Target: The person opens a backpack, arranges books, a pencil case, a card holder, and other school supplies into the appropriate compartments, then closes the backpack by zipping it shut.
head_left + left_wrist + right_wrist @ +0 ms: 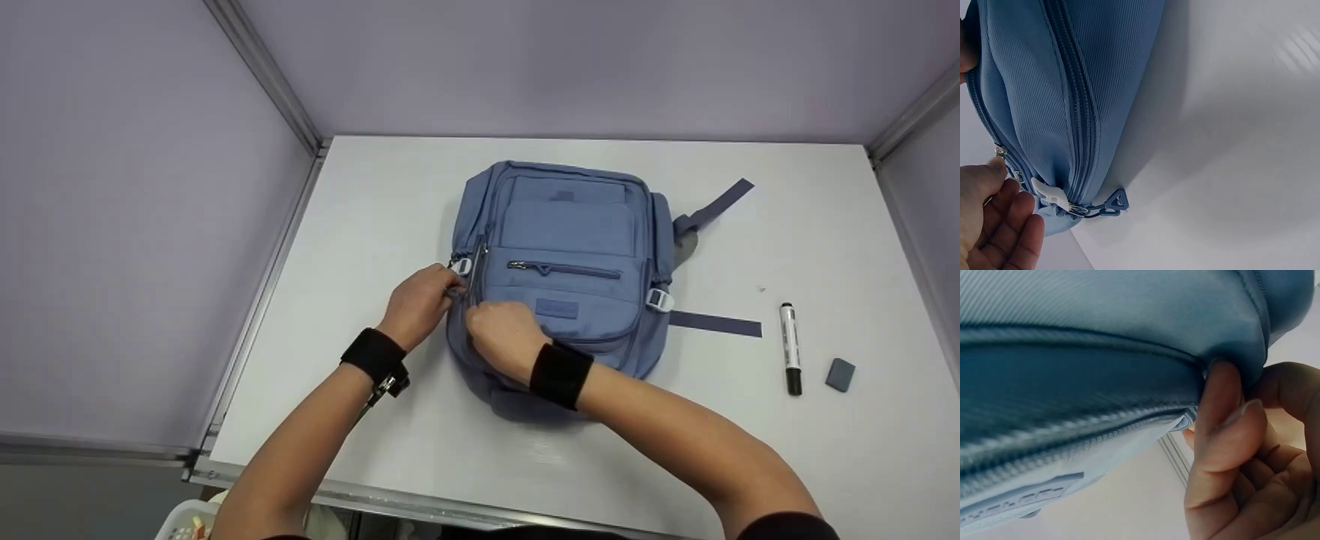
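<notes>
A blue backpack [566, 225] lies front side up on the white table. At its left edge my left hand [422, 300] pinches a metal zipper slider [999, 151] between thumb and forefinger, the other fingers loosely bent. My right hand [504, 334] grips the bag's fabric beside the same zipper, lower down. In the right wrist view, the thumb and forefinger of that hand [1230, 455] pinch the cloth where the zipper seam [1129, 424] ends. A white buckle [462, 266] and a triangular blue zipper pull [1116, 201] sit near the left hand.
To the right of the bag lie a black-and-white marker [790, 349] and a grey-blue block [840, 375]. Two dark straps [716, 324] stretch right from the bag. A white basket [184, 521] stands below the table's front left corner. Pale panels [600, 67] enclose the table.
</notes>
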